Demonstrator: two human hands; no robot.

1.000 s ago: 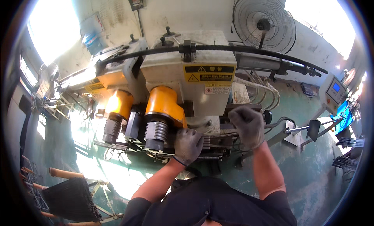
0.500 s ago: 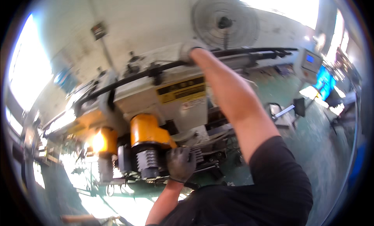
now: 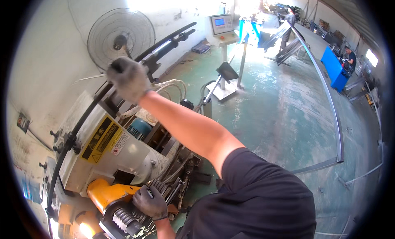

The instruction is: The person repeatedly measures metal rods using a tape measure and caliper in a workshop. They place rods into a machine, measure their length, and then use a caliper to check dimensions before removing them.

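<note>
My right hand, in a grey work glove, is raised at the far end of my stretched arm. It is closed in a fist beside the long black bar on top of the machine. From its left side a thin pale rod sticks out; whether the fist grips it I cannot tell. Low in front of me, my left hand wears a dark grey glove. Its fingers are curled next to the ribbed metal roller below an orange housing; what they hold is hidden.
A yellow and black warning label marks the machine's pale casing. A caged fan stands by the wall. Farther off are a control panel on a post, a metal frame and a blue bench with a person. Another person stands behind.
My view has swung to the right, bringing in more of the workshop floor. The right fist has come off the black bar. My left hand stays low by the ribbed roller.
</note>
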